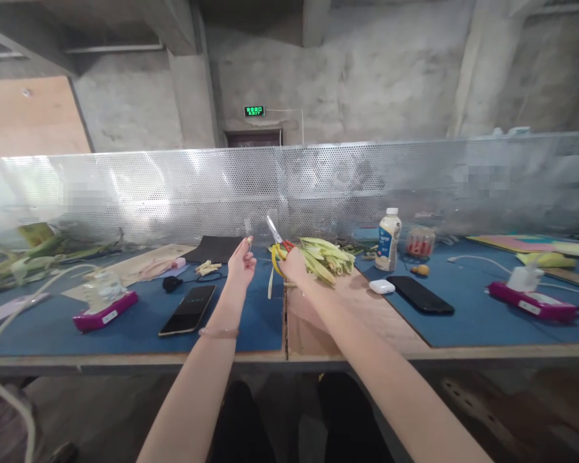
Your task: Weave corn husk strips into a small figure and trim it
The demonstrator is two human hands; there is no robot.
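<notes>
My right hand (294, 265) is closed round a pair of scissors (273, 229) with red and yellow handles. The blades point up and to the left, toward the metal screen. My left hand (242, 262) is raised to the left of the blades, its thumb and finger pinched together at the tip. Something small and pale seems to be between them, too small to name. Beside and behind my right hand lies a pile of pale green husk-like leaves (330, 257). A thin pale strip (271, 283) hangs down below the scissors.
A phone (188, 310) lies left of my left arm, near a purple power strip (106, 312). To the right are a white-capped bottle (388, 239), a white earbud case (381, 287), another phone (421, 295) and a second power strip (532, 302). A perforated metal screen (197, 193) stands behind.
</notes>
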